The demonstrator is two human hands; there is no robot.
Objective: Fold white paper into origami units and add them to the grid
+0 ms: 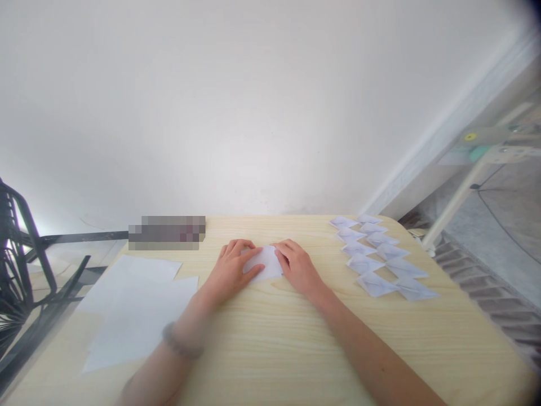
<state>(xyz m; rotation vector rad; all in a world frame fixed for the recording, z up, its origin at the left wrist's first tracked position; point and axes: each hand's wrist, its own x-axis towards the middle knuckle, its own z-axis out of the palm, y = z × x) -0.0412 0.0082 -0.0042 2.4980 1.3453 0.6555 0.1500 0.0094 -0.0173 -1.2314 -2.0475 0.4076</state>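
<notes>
A small folded piece of white paper (267, 265) lies on the wooden table in front of me, between my hands. My left hand (236, 268) rests on its left side, fingers lying flat and thumb spread away from the forefinger. At the right edge, my right hand (297, 265) has its fingers bent and closed on the paper. Part of the paper is hidden beneath the fingers. To the right stand several folded white paper shapes (374, 285) with pointed ends, set out in two columns.
White paper sheets (127, 316) overlap at the left of the table (270, 349). A blurred-out object (167, 233) lies at the back left. Behind is a white wall (262, 113). A black chair (38, 242) stands at left, a pale metal frame (460, 197) at right.
</notes>
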